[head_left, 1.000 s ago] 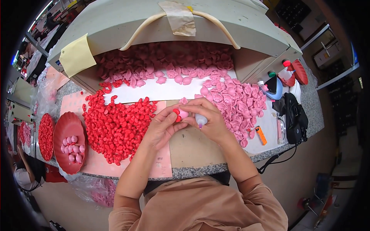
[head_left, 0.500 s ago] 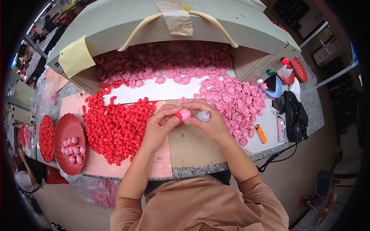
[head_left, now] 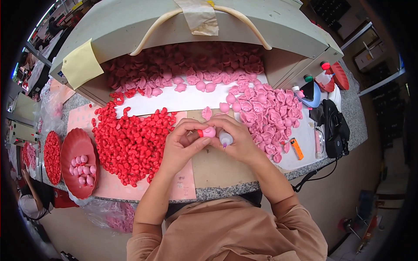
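Note:
In front of me, a small round pink plastic piece (head_left: 209, 131) with a red plastic part (head_left: 200, 132) against its left side is pinched between the fingers of my left hand (head_left: 185, 141). The fingertips of my right hand (head_left: 237, 138) meet it from the other side. Tucked in that same hand is a small translucent squeeze bottle (head_left: 225, 138), its purple tip pointing down toward me. Just beyond my fingers a loose pink petal-shaped shell (head_left: 207, 113) lies on the tan board (head_left: 217, 172). Fingers partly cover where the red and pink parts meet.
Red pieces (head_left: 128, 148) are heaped at left, pink shells (head_left: 265, 113) at right and under the grey hood (head_left: 248, 32). A red scalloped dish (head_left: 69, 152) holds several pink pieces. An orange lighter (head_left: 297, 148) and a black bag (head_left: 335, 130) lie at right.
The squeeze bottle has swung round in my right hand, its tip going from pointing right to pointing down toward me. My hands have come slightly lower, away from the loose pink shell.

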Demonstrator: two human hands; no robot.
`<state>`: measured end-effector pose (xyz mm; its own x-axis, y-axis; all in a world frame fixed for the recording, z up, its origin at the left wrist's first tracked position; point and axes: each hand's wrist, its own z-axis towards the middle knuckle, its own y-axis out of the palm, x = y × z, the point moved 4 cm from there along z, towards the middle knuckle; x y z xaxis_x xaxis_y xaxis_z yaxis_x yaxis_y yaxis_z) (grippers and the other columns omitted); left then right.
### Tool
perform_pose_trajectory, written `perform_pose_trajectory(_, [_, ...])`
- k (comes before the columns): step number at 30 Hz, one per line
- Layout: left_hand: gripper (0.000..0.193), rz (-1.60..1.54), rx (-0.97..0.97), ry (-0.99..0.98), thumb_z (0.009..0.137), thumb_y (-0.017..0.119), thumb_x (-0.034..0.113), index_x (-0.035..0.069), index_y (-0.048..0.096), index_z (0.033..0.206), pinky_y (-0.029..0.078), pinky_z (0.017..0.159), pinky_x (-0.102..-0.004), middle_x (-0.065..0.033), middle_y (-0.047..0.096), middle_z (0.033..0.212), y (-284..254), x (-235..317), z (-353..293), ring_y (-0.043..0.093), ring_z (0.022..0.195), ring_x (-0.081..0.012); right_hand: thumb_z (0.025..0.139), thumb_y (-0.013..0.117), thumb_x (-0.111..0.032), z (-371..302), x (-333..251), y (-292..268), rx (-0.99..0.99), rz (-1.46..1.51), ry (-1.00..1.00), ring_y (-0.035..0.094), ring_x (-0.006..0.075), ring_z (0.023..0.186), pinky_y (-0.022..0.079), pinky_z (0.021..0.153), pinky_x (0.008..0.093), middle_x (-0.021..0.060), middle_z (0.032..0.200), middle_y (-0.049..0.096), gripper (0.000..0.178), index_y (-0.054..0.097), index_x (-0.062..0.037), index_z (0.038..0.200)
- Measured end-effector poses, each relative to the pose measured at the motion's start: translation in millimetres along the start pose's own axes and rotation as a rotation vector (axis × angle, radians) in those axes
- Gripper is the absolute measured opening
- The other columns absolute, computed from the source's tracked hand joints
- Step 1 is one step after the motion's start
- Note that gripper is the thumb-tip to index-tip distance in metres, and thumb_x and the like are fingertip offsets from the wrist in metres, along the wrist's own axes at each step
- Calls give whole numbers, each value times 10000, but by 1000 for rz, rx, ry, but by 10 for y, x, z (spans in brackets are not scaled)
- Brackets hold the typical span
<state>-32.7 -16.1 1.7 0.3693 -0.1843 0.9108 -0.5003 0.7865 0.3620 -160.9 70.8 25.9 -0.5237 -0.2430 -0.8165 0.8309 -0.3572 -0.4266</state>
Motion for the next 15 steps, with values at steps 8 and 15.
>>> perform_pose_trajectory(8, [152, 91, 40, -9, 822, 620, -52, 0, 593, 963, 479, 853, -277, -73, 547, 1064, -68, -44, -16, 565, 990, -157, 698, 759, -65, -19, 79, 73, 82, 89, 53, 588, 164, 791, 478, 681, 238, 72, 967, 586, 408, 607, -29, 1074])
perform_pose_trajectory(15, [141, -365, 199, -52, 861, 606, 25, 61, 580, 995, 460, 863, -300, -66, 555, 1103, -30, -250, -107, 553, 1013, -171, 723, 757, -119, -16, 29, 101, 158, 316, 102, 525, 170, 985, 429, 855, 289, 58, 1049, 535, 377, 615, -31, 1061])
